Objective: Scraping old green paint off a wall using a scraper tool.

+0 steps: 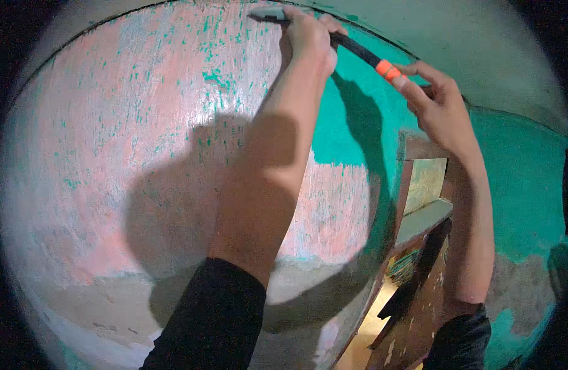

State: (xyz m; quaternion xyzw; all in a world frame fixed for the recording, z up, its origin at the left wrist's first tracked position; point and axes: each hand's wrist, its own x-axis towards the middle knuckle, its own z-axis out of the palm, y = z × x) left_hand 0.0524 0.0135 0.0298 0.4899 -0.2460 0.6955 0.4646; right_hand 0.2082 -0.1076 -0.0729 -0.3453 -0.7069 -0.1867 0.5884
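Note:
My left hand (310, 39) grips a long-handled scraper (361, 52) close to its head. That grey and black head (268, 16) lies against the wall, high up near a dark line. My right hand (434, 95) pinches the orange end (388, 70) of the black handle between thumb and fingers. Around the head the wall (163, 92) shows pink and whitish streaks with small green flecks. Solid green paint (346, 134) covers the part below the handle. The edge of the scraper is hard to make out.
To the right stands a wooden door frame (422, 147) around an opening, with a ledge (425, 221) and a dark slanting bar (411, 273). Bare grey plaster (103, 303) runs low along the wall. Shadows of my head and arms fall across it.

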